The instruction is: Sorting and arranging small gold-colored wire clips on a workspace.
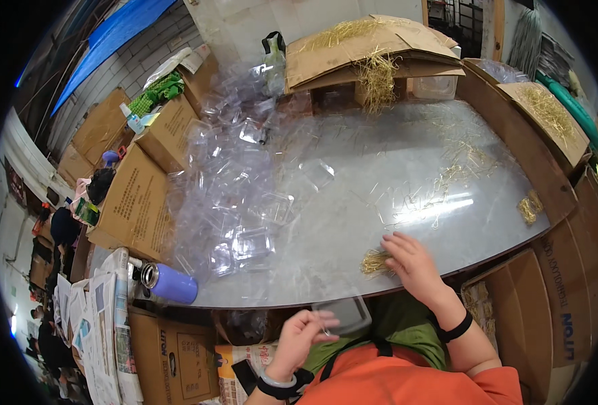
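At the table's near edge, my left hand (297, 341) pinches a small clear plastic box (348, 315) by its left side, over my lap. My right hand (415, 268) is open above the tabletop, fingers stretched out. Just left of its thumb lies a small bundle of thin gold wire pieces (374, 262); whether the thumb touches it I cannot tell. More loose gold wire pieces (440, 185), some of them bent, are scattered farther back on the grey table (312, 260). A second small gold bundle (529, 206) rests near the right edge.
Many clear plastic boxes (231, 202) cover the table's left side. A purple bottle (171, 283) lies there near the front edge. Cardboard (407, 40) with heaped gold wire (380, 77) stands at the back. Boxes (133, 202) line the left, and a cardboard wall (521, 142) the right.
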`<state>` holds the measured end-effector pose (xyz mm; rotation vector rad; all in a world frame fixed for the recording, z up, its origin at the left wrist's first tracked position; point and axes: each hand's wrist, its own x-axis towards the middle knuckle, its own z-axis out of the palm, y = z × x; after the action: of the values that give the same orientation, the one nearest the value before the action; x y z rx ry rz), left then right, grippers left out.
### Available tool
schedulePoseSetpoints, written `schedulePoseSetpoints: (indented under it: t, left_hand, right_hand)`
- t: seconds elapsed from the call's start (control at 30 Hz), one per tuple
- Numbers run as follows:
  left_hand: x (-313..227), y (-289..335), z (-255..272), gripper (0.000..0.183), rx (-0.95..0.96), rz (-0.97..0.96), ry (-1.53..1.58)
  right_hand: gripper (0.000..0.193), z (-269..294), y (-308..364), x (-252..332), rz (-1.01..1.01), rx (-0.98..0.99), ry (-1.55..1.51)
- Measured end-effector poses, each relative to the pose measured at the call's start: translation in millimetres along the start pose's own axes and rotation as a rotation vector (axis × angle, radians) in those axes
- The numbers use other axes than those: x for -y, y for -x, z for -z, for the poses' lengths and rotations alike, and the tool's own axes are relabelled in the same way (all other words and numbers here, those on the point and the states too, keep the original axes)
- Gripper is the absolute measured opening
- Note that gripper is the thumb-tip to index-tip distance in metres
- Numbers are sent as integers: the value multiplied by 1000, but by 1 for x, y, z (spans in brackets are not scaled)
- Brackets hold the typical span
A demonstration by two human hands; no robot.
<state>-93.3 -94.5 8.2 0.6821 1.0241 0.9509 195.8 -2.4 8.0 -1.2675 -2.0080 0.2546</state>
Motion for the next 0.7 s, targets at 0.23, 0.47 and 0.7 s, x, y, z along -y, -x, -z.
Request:
schedulePoseSetpoints:
  t: [0.23,0.47,0.7]
  left_hand:
    - [40,-19,-8,16,103,225,44]
    - [49,-33,-25,14,142,109,273]
    - [46,-13,-26,12,163,87,197]
  right_hand:
    - [42,-10,15,12,122,142,113]
    - [41,-14,56,50,228,184,33]
    - [37,-20,84,55,209,191,-87]
